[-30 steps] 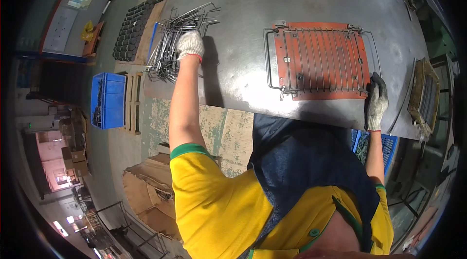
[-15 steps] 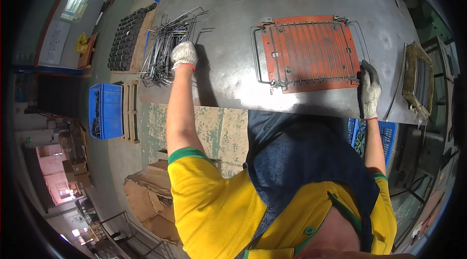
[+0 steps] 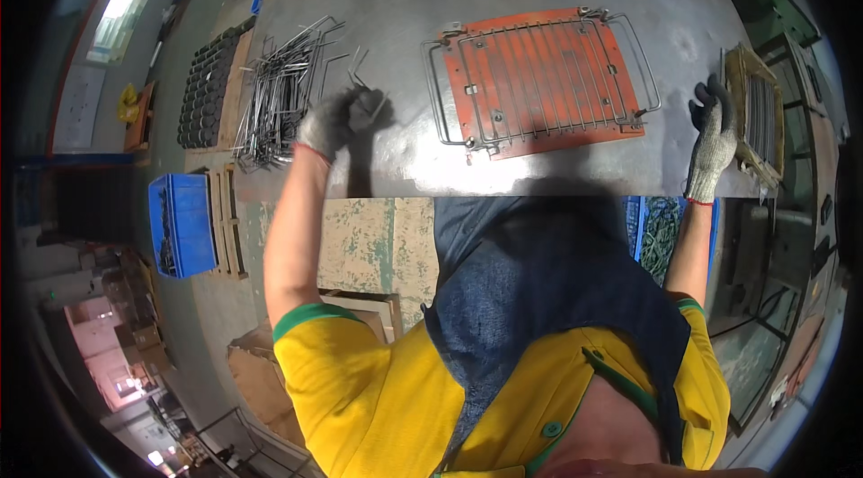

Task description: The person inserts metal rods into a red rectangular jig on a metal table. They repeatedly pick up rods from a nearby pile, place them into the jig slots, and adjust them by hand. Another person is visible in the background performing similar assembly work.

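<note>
While the left hand point(image 3: 331, 123) has its gloved fingers closed around a bent wire point(image 3: 353, 74) that juts beyond them, just right of a wire pile point(image 3: 283, 92), the right hand point(image 3: 713, 138), fingers slightly apart, is near a wooden tray point(image 3: 757, 169), a wire rack point(image 3: 514, 83) on a red plate point(image 3: 539, 145) lying between.

Red-org. plate point(image 3: 521, 146); yel. shirt point(image 3: 351, 379) w/ grn trim point(image 3: 310, 314).

Bright window point(image 3: 117, 24) at upper left, greenish-grey floor point(image 3: 200, 312), wooden pallet point(image 3: 231, 217).
</note>
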{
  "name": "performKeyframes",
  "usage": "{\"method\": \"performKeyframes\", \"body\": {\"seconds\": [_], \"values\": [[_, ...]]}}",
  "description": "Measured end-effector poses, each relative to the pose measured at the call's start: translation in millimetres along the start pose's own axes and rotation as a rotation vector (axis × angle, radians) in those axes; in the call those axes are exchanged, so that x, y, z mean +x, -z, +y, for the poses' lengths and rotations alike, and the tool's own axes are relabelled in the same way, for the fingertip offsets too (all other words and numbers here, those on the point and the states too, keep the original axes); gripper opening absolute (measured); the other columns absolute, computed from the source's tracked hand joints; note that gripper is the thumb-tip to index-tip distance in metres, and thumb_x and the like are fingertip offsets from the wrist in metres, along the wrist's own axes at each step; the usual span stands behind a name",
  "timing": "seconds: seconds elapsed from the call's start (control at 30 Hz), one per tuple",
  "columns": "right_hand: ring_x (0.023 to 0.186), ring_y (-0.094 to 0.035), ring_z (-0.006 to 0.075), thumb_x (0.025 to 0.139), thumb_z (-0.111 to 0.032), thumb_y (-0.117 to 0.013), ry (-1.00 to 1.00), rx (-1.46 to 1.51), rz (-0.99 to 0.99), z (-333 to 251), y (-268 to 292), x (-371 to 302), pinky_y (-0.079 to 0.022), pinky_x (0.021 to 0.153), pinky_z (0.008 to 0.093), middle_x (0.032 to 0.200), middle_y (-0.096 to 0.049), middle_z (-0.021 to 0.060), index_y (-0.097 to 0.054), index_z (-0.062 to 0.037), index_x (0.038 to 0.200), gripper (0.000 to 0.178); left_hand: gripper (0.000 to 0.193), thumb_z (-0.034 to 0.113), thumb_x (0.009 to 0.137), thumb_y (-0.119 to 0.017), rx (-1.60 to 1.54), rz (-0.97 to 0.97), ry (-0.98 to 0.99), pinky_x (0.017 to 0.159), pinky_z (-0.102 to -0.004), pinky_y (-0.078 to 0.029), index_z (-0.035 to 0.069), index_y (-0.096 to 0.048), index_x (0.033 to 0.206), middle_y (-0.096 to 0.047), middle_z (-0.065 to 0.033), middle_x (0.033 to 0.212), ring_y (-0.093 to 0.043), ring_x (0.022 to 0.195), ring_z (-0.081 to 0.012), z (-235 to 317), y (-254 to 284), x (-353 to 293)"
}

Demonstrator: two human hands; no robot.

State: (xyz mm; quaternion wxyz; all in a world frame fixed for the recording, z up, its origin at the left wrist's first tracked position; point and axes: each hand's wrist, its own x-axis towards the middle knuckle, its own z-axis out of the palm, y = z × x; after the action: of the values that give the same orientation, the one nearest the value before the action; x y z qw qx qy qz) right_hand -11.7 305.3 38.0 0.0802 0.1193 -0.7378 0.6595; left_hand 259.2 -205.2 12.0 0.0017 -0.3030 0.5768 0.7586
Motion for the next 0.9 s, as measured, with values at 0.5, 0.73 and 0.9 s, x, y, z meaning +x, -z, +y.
{"method": "performKeyframes", "body": {"seconds": [0.5,0.73,0.9], "values": [[0.082,-0.066,0.0285,0.092,-0.028,-0.06,0.875,-0.422,-0.591,-11,-137,-112,-0.053,0.073,0.0378,0.092,-0.067,0.0077,-0.06,-0.0087,0.118,0.033,0.01,0.004,0.089,-0.054,-0.416,-0.05,0.018,0.057,-0.0297,-0.052,-0.005,-0.059,0.09,-0.06,-0.0112,0.073,-0.061,0.062,-0.018,-1,-220,7],[0.109,-0.059,0.0216,0.088,-0.028,-0.054,0.789,-0.566,-0.772,-14,-154,-117,-0.053,0.083,0.0377,0.121,-0.057,0.0064,-0.059,-0.0141,0.118,0.034,0.013,0.008,0.087,-0.057,-0.209,-0.051,-0.054,0.056,-0.0281,-0.051,-0.004,-0.061,0.084,-0.063,-0.0111,0.071,-0.062,0.06,-0.0168,-14,-208,29],[0.107,-0.06,0.0209,0.09,-0.028,-0.05,0.631,-0.64,-0.952,0,-168,-120,-0.053,0.084,0.0376,0.114,-0.06,0.0043,-0.062,-0.0135,0.111,0.028,0.026,0.025,0.084,-0.065,1.126,0.324,-0.355,0.063,-0.0375,-0.052,0.003,-0.064,0.098,-0.065,-0.017,0.084,-0.064,0.068,-0.0277,5,-225,17]]}}
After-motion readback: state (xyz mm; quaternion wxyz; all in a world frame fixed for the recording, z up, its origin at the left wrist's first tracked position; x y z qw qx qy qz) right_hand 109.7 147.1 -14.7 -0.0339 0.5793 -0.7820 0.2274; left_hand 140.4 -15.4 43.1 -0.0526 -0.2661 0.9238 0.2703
